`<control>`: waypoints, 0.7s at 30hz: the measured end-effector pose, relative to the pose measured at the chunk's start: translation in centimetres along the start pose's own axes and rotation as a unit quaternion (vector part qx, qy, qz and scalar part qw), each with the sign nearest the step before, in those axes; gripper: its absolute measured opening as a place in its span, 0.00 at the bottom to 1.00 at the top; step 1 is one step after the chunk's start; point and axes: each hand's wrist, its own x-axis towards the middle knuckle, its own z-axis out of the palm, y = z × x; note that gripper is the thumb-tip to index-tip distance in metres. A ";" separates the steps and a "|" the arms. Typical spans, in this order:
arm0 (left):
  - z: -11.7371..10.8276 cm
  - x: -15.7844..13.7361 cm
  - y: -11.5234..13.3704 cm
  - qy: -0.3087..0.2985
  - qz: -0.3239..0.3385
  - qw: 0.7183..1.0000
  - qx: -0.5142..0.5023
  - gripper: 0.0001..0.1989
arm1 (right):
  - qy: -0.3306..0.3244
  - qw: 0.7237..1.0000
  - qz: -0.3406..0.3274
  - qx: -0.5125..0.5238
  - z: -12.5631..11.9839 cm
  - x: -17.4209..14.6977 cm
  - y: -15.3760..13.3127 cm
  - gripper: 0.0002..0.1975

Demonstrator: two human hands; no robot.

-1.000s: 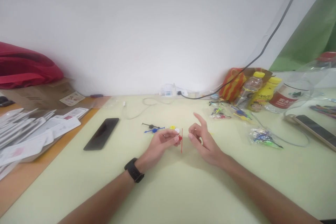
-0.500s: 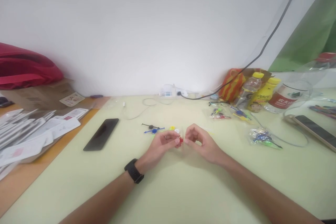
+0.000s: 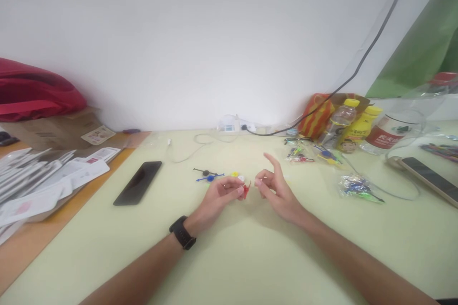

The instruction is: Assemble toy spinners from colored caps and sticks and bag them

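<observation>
My left hand [image 3: 222,196], a black watch [image 3: 183,232] on its wrist, pinches a small red plastic spinner arrow [image 3: 246,190] between thumb and fingers. Just to the right of it is my right hand [image 3: 277,190], apart from the red piece. Its index finger points up while the thumb meets the other fingers; a tiny pale bit may be between them, too small to make out. Beyond my left hand lie a black spinner arrow [image 3: 205,172] and a blue spinner arrow [image 3: 210,178]. Near its fingertips are a yellow piece [image 3: 234,174] and a white round piece [image 3: 241,179].
A dark phone [image 3: 139,183] lies at left, near stacked white packets [image 3: 53,186] and a cardboard box [image 3: 53,128]. Bagged spinner parts [image 3: 358,187] lie at right, with bottles [image 3: 359,128], a large jug [image 3: 391,131] and another phone [image 3: 431,178] beyond. Cables cross the table's back.
My right hand has drawn slightly away to the right and its index finger has lifted. More of the red spinner arrow shows in my left hand, which stays nearly in place.
</observation>
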 end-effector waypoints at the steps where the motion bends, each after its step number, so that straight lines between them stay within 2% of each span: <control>1: 0.0 0.0 0.0 0.003 -0.001 1.000 -0.003 0.12 | -0.003 1.000 0.004 -0.001 -0.1 0.0 0.1 0.15; 2: -0.1 0.0 -0.1 0.006 -0.002 1.000 -0.006 0.12 | -0.019 1.000 0.012 -0.001 -0.2 0.1 0.2 0.15; 4: -0.2 0.0 -0.1 0.008 -0.004 1.000 -0.009 0.12 | -0.066 0.997 0.031 0.002 -0.5 0.3 0.3 0.28; 6: -0.2 0.0 -0.1 0.006 -0.002 1.000 -0.007 0.12 | -0.088 0.995 0.036 0.011 -0.6 0.5 0.1 0.32; 11: -0.2 0.0 0.0 0.001 0.003 1.000 0.004 0.11 | -0.066 0.997 0.023 0.033 -0.2 0.5 -0.7 0.20; 21: -0.1 0.0 0.0 -0.017 -0.001 1.000 0.019 0.12 | -0.089 0.996 0.006 0.030 0.4 0.2 -0.5 0.14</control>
